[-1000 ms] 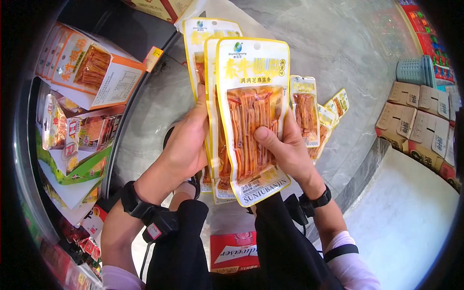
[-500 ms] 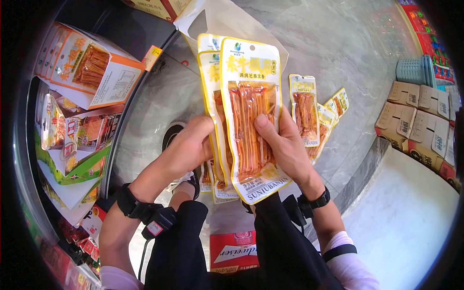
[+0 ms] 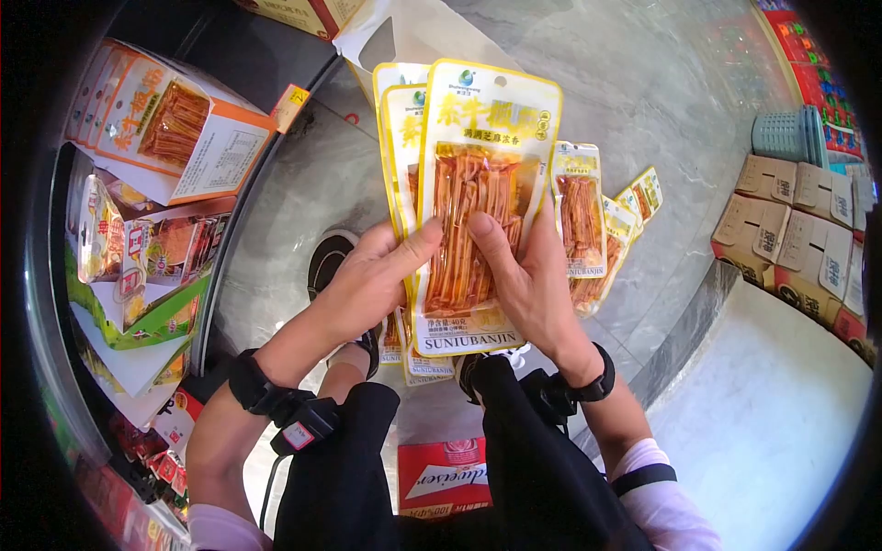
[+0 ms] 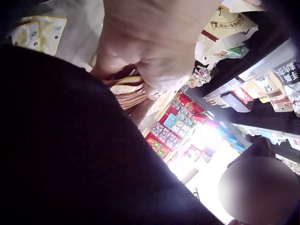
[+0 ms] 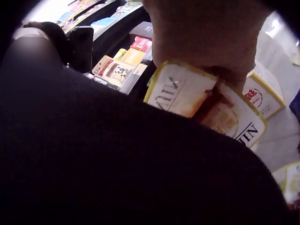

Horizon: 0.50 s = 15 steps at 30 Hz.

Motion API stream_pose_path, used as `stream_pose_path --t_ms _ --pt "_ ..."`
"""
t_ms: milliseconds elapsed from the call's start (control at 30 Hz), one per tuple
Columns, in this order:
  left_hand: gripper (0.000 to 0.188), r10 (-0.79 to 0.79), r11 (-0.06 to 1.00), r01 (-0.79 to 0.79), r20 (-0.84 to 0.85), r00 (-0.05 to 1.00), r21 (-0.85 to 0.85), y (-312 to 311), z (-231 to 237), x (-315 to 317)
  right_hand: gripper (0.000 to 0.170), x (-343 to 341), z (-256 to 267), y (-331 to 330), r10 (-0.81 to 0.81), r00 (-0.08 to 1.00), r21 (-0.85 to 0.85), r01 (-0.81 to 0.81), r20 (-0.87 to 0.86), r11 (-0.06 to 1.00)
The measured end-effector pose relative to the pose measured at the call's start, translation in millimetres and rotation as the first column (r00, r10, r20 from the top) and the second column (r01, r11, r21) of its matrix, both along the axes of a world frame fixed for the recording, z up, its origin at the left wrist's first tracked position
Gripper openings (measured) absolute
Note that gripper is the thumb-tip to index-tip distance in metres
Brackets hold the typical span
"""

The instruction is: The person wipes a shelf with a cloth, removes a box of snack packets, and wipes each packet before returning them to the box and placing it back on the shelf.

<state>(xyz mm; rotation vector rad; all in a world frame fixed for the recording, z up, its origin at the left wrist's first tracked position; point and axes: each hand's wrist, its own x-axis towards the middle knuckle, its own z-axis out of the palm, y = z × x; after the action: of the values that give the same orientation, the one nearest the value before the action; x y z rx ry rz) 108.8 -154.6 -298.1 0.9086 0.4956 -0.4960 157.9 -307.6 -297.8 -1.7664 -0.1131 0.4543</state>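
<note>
While both hands are holding a fan of flat packets in the head view, the front packet (image 3: 480, 188) is facing upward over the floor (image 3: 276, 216), slightly tilted. Its yellow border is framing a white top with yellow characters, a blue-green emblem and a hang hole; its clear window is showing glossy orange-red strips, and "SUNIUBANJIN" is running along the white bottom. The rear packets (image 3: 390, 138) are peeking out at its left. The left hand (image 3: 372, 275) is clamping the stack's left edge, thumb on the front; the right hand (image 3: 540, 292) is clamping the right side, its thumb lying on the window. Similar loose packets (image 3: 581, 211) are lying overlapped on the floor, beyond the right hand.

In the left wrist view, the left grip is closing around the stack, where reddish strips and a pale edge are showing beneath the palm; dark cloth (image 4: 70, 145) is hiding much else.

In the right wrist view, the right grip is clamping packets whose yellow-rimmed, white lettered ends are spreading below it; the fingertips are staying out of sight.
</note>
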Motion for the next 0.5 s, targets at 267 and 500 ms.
stream_pose_path --t_ms 267,500 --pt "0.043 0.094 0.987 -0.1 0.058 0.994 0.128 4.7 -13.0 3.7 0.032 20.9 8.0 -26.6 -0.026 0.973 -0.098 0.049 0.23 0.994" --pt "0.04 -0.138 0.943 0.07 0.193 0.972 0.324 7.2 -10.2 2.1 0.038 -0.3 12.9 -7.2 0.144 0.98 0.094 -0.132 -0.135 0.987"
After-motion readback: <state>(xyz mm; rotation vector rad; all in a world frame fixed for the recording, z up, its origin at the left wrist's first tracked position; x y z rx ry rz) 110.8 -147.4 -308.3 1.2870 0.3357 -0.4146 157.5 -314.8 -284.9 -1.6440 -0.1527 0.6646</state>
